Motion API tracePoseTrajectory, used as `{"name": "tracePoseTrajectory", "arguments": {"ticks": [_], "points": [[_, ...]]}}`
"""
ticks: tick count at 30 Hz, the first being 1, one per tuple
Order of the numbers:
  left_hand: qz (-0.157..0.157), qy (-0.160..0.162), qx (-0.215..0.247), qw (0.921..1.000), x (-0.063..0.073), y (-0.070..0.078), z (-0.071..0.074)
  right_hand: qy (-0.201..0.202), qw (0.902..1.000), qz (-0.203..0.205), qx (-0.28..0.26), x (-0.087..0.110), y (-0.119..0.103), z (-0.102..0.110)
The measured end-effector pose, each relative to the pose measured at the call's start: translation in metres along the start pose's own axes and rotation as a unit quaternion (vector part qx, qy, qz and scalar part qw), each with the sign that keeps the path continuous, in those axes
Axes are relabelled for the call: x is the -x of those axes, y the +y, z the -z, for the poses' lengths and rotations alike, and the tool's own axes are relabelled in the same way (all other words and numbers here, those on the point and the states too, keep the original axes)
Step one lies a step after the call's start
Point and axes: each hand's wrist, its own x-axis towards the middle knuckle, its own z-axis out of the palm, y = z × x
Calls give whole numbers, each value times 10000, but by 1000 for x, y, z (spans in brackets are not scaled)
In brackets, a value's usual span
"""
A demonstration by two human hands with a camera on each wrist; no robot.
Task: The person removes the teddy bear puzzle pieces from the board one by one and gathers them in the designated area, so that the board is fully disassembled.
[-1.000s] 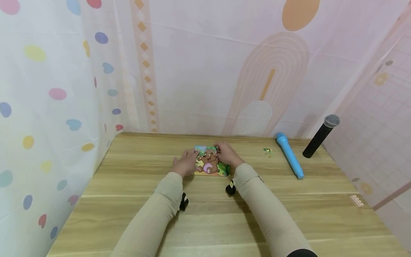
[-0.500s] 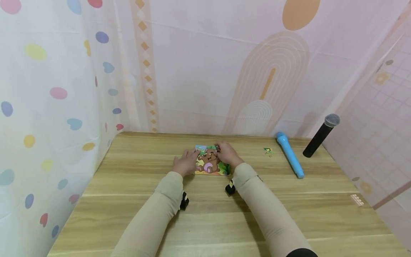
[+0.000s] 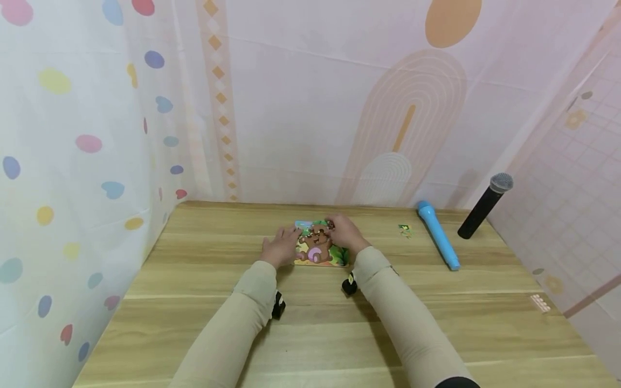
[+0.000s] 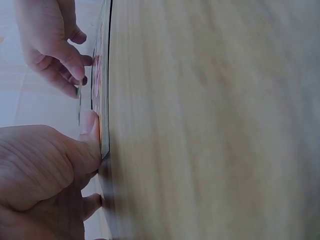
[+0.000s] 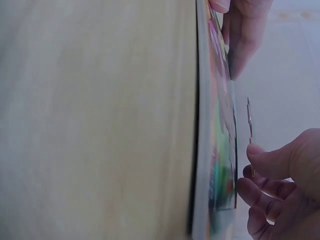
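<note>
A picture puzzle board (image 3: 317,263) showing a brown bear lies flat on the wooden table. My left hand (image 3: 281,248) rests at the board's left end, its fingers spread and touching it; the left wrist view has the thumb (image 4: 90,142) on the board's edge. Over the upper right part of the board, my right hand (image 3: 345,234) pinches a thin flat puzzle piece (image 5: 250,117) between thumb and fingers. That piece shows edge-on in the right wrist view, with a gap between it and the board's face. My right fingers cover part of the board in the head view.
Small green-and-yellow flat pieces (image 3: 405,230) lie to the right of the board. Beyond them are a blue toy microphone (image 3: 438,234) and a black microphone (image 3: 480,210) standing on end. A small pink-and-white strip (image 3: 540,303) sits near the table's right edge. Patterned cloth hangs behind the table.
</note>
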Motion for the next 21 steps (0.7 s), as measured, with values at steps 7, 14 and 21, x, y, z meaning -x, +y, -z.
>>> {"name": "tracePoseTrajectory", "arguments": {"ticks": [7, 14, 21], "points": [[7, -15, -4, 10000, -1, 0, 0, 97, 9999, 1, 29, 2, 10, 12], [6, 7, -59, 10000, -1, 0, -1, 154, 9991, -243, -325, 11, 24, 26], [30, 43, -18, 10000, -1, 2, -1, 266, 9989, -345, -182, 17, 41, 34]]}}
